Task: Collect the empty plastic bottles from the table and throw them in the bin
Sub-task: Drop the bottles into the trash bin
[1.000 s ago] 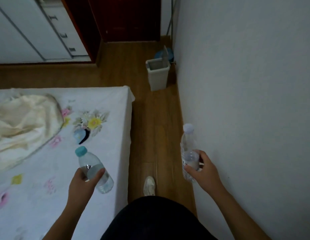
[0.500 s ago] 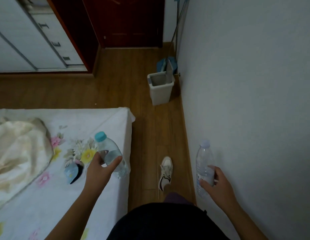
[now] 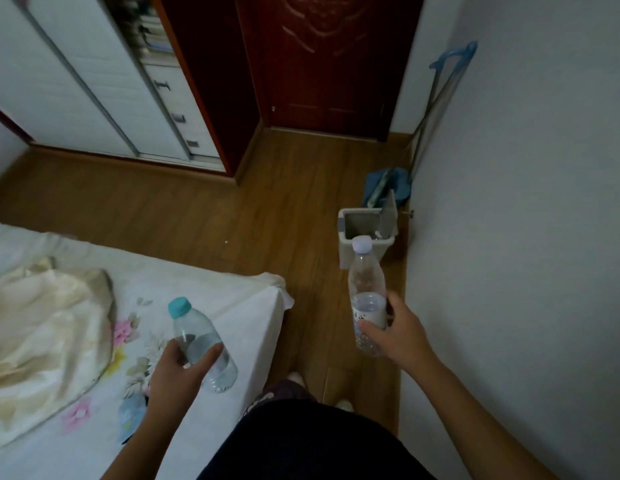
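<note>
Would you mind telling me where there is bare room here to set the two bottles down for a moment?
The white sheet between the cream blanket and the bed corner lies bare, beyond the left hand. The wooden floor between bed and wardrobe is open too. By the wall it is crowded: bin, blue mop.

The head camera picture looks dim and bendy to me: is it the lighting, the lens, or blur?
Head view: dim, flat indoor light with no hard shadows or glare; the wide lens bows the wardrobe and wall lines; edges look soft, as on the bin; the bottles in the left hand and right hand are fairly clear.
</note>
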